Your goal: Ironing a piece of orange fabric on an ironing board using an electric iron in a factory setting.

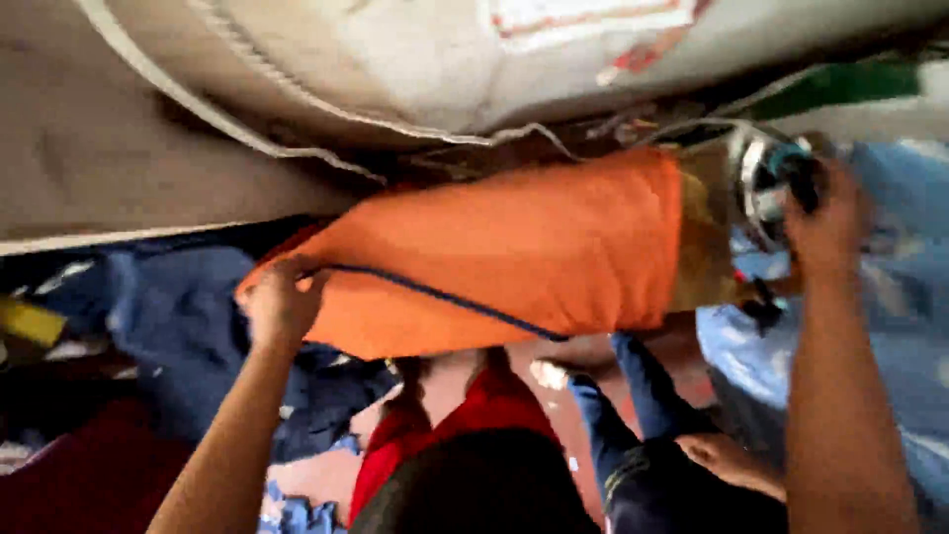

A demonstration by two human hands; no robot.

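A large orange cloth piece (494, 247) with a dark blue stitched line hangs stretched across the middle of the head view. My left hand (280, 300) grips its left corner. My right hand (828, 220) is raised at the right, closed on a dark, partly teal object (796, 173) beside a round metallic part (756, 183); the blur hides what that object is. A brownish-yellow fabric (702, 247) joins the orange piece at its right end.
Beige padded fabric with stitched edging (297, 89) lies above. Dark blue cloth (168, 297) lies at left, pale blue fabric (890, 297) at right. Below, another person in red and dark clothes (474, 435) sits, a hand (727, 460) resting low right.
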